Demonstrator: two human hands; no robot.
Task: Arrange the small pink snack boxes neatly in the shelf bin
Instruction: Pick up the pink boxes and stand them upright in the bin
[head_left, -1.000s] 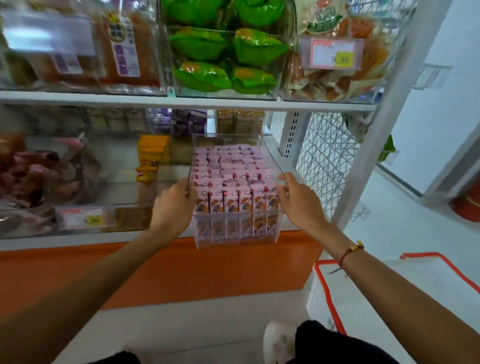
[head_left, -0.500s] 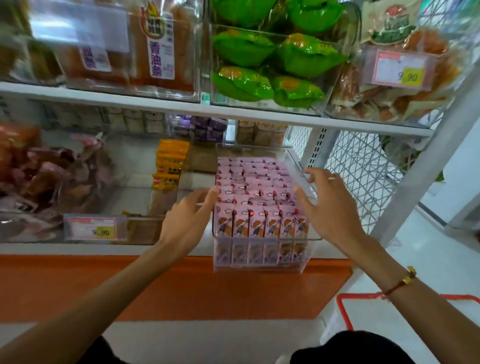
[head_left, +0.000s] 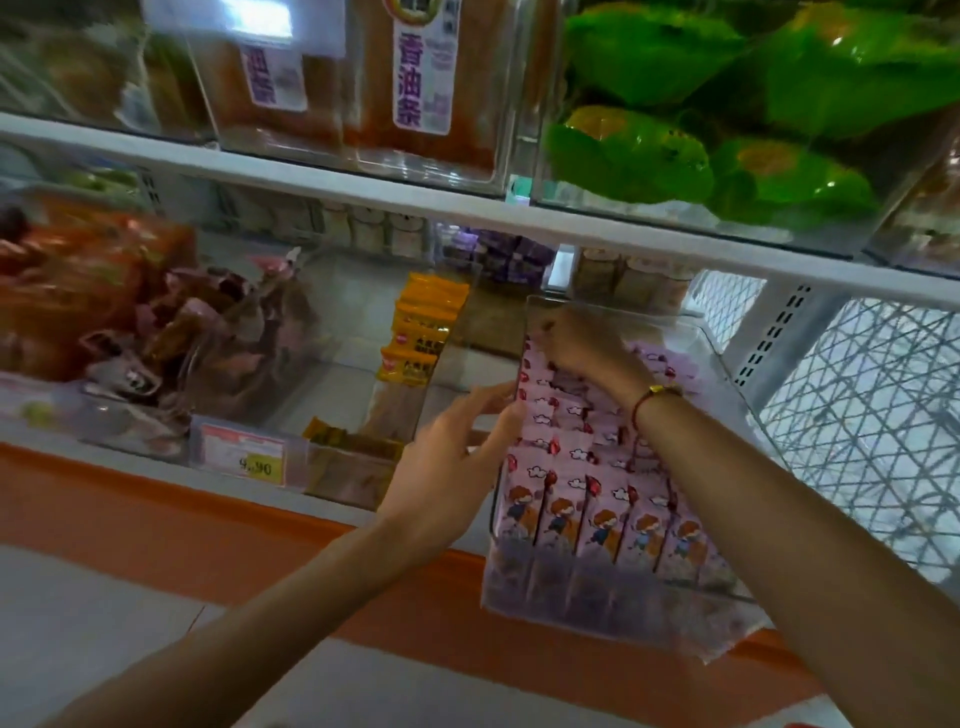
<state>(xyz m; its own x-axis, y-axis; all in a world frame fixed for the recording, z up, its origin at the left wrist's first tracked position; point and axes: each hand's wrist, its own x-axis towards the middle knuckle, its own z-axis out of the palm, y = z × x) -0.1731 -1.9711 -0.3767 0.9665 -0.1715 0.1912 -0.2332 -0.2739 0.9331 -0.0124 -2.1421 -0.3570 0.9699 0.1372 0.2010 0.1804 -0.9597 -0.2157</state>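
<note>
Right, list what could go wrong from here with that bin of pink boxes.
1. The clear bin seems to overhang the shelf edge; pressing on its rear rows could tip it forward.
2. The right hand reaches over the pink snack boxes, and its forearm could knock the upright front row askew.
3. The left hand only touches the bin's left wall, so it may slide sideways.

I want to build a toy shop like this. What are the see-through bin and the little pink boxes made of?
The bin looks like clear, glossy hard plastic: you see the boxes through its walls, and its rim shines. The pink snack boxes look like thin printed cardboard, with sharp folded edges and cartoon pictures, though blur leaves this uncertain.
</note>
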